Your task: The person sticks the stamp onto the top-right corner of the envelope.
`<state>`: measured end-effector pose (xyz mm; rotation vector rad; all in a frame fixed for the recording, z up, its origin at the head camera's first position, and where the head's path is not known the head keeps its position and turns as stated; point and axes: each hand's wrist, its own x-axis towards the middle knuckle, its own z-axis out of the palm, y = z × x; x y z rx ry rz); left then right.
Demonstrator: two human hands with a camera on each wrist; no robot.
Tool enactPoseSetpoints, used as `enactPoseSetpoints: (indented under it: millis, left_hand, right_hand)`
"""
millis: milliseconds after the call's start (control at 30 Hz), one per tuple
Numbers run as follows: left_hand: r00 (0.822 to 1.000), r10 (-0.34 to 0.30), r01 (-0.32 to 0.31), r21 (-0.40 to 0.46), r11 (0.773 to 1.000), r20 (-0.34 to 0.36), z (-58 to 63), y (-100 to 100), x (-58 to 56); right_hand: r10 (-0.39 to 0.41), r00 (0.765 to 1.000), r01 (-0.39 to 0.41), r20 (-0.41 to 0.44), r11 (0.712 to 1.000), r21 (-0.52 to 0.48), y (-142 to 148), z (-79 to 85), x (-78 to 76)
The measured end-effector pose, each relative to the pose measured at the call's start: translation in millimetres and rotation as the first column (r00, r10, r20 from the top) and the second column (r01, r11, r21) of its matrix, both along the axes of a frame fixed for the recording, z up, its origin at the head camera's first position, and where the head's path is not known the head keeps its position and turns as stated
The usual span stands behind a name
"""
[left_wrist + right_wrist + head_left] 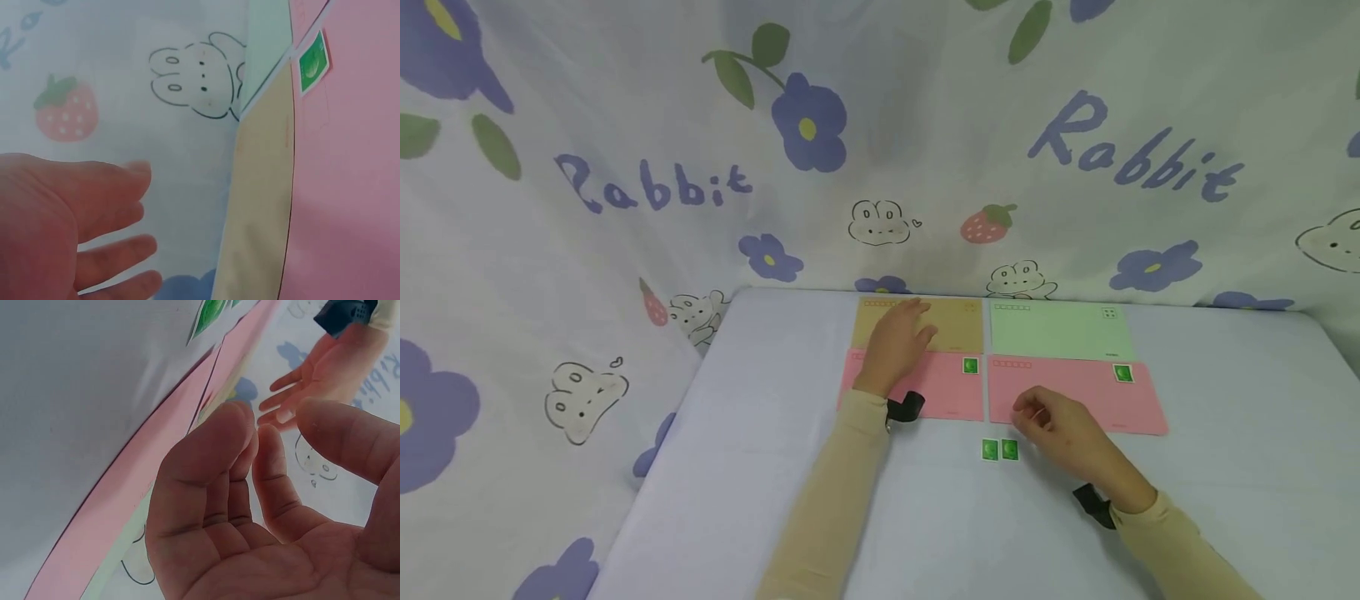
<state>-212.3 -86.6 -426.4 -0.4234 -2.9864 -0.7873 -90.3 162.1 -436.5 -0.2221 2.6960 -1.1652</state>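
Observation:
My left hand (895,346) is over the tan envelope (953,332) and overlaps the left pink envelope (951,393) below it. In the left wrist view its fingers are extended, with nothing between them. My right hand (1067,433) hovers by the lower edge of the right pink envelope (1101,404). Its fingers are loosely bent, and the right wrist view shows a bare gap between thumb and fingertips. Just left of that hand lie two loose green stamps, a left one (990,450) and a right one (1010,450). Each pink envelope carries a green stamp (971,366) at its upper right.
A pale green envelope (1060,332) lies at the back right, beside the tan one; its upper right corner shows only a printed mark. The envelopes form a two-by-two block on a white table (737,467). Behind hangs a rabbit-print cloth (925,125).

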Motion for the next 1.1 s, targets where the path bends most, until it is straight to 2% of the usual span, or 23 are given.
enactPoseSetpoints:
  millis: [300,1100]
  left_hand:
    - [1.0,0.024,-0.024,0.059,0.998,0.007,-8.0,-8,-8.5]
    - [0.999,0.034,-0.035,0.017,0.999,0.042,-24.7,-15,-24.5]
  right_hand:
    - [0.063,0.998,-0.063,-0.008,0.998,-0.022,-2,-1.9,1.1]
    - [0.113,0.992,-0.114,0.058,0.993,0.028,0,-7.8,4.2]
